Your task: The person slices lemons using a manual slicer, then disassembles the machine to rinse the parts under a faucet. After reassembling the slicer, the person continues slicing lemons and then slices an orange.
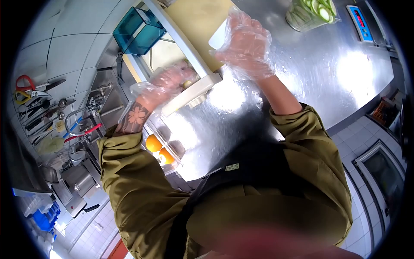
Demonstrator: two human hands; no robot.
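My left hand (170, 82), in a clear plastic glove, reaches into the frame of a beige slicer-like device (211, 82) with a knob on its near end. Its fingers are closed around a small yellow-green piece of fruit (187, 84), mostly hidden by the hand. My right hand (248, 45), also gloved, is closed over the edge of a white flat piece (219, 36) beside the device's tan board (194, 21). The fingers hide how far that piece extends.
A clear container of green-rimmed slices (312, 15) stands at the back right near a blue digital scale (360, 23). A teal bin (138, 32) sits behind the device. Oranges (154, 143) lie in a clear tray at the near left. Knives and scissors (32, 93) line the left wall.
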